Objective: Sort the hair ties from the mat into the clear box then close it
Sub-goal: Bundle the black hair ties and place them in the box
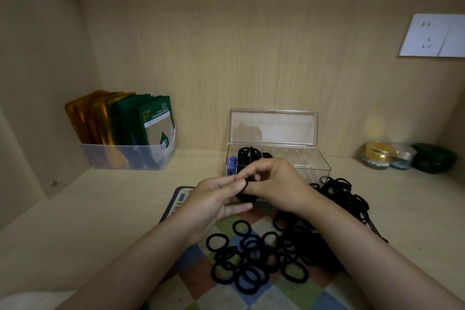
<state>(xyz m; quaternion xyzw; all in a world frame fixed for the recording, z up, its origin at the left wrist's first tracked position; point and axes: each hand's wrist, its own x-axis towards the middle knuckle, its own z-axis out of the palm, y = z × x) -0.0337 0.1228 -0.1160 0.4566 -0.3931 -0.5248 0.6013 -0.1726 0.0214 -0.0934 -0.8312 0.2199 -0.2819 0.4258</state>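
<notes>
The left hand and the right hand meet just in front of the clear box. The right hand's fingers curl around a bunch of hair ties. The left hand pinches the same bunch with its thumb and fingertips. The box lid stands open at the back of the box.

The bunch looks thick and springy. If the hands let go too soon, ties could pop out and land in front of the box, or fall in the wrong slot. If a slot gets too full, the lid may not shut flat. An arm could also sweep the loose hair ties off the mat, which lies in front of the box. Many loose ties are left, so the job looks far from done.

Counting: two hands, one box, one lid, one mat. The loose ties overlap too much to count; there are dozens. Some black ties and one blue thing sit in the box's left slots. Left of the box is one bin of packets. Right of the box are three jars.
</notes>
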